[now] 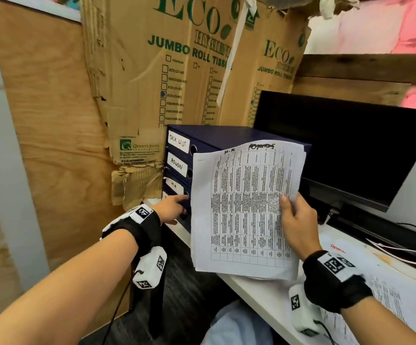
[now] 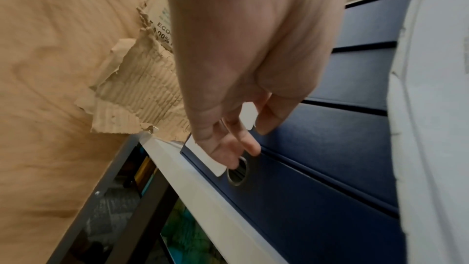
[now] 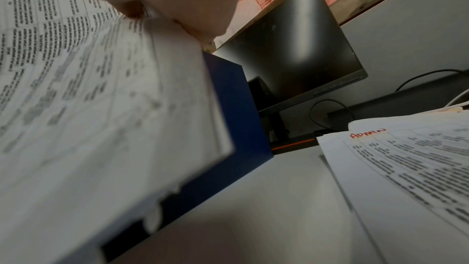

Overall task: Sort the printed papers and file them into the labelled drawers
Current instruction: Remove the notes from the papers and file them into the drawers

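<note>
A dark blue drawer unit (image 1: 216,138) stands on the white desk, its fronts labelled TASK LIST (image 1: 178,141), ADMIN (image 1: 176,165) and H.R (image 1: 174,186). My right hand (image 1: 296,220) pinches the right edge of a stack of printed table sheets (image 1: 244,207), headed H.R by hand, and holds it upright before the unit. The stack hides most of the drawer fronts. My left hand (image 1: 174,207) reaches to the lower fronts. In the left wrist view its fingers (image 2: 228,154) hang loosely, one tip at the rim of the lowest drawer's round pull hole (image 2: 237,176). All drawers look closed.
A black monitor (image 1: 351,145) stands right of the unit, with cables (image 1: 401,255) behind. More printed sheets, one marked ADMIN in red (image 3: 406,168), lie on the desk (image 1: 264,295) at right. Torn cardboard boxes (image 1: 164,70) and a plywood panel (image 1: 47,120) close off the left.
</note>
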`<state>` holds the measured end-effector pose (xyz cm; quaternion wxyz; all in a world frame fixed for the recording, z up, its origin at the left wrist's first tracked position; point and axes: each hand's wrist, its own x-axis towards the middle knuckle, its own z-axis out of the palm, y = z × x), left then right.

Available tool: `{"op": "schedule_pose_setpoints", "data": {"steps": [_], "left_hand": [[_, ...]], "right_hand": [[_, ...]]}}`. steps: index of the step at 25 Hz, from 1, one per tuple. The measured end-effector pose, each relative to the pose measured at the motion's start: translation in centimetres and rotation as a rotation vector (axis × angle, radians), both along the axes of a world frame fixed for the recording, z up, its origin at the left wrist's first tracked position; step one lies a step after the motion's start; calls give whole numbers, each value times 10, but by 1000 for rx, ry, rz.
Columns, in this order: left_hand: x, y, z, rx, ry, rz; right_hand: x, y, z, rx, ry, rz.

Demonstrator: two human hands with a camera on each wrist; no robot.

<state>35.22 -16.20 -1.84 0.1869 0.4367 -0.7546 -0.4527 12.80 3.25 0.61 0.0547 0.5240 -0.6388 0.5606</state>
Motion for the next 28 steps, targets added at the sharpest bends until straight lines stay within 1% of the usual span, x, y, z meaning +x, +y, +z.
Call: {"op": "schedule_pose_setpoints", "data": {"steps": [5, 9, 13, 16, 19, 21, 24, 25, 26, 27, 28], "left_hand": [[18, -4, -2, 37, 9, -37], [50, -1, -4, 88, 53, -51], [101, 10, -4, 126, 124, -56], [150, 18, 0, 164, 103, -62], [191, 34, 8, 188, 108, -52], [209, 44, 14, 215, 193, -10], [233, 51, 20, 420, 449, 57], [239, 56, 24, 454, 524, 75], [245, 58, 27, 449, 581, 105], [249, 63, 31, 406, 609, 135], [253, 65, 34, 327, 598, 174]], "right_hand": [[3, -7, 6, -4, -22, 5], [15, -9, 12, -11, -20, 31], [39, -18, 24, -29, -18, 76], [68, -31, 40, -92, -27, 92], [107, -51, 57, -127, -132, 142], [134, -64, 62, -134, -237, 157], [174, -75, 62, -191, -345, 165], [184, -77, 60, -189, -375, 175], [192, -78, 58, -153, -397, 182], [196, -82, 53, -81, -406, 184], [198, -84, 51, 37, -381, 186]]}}
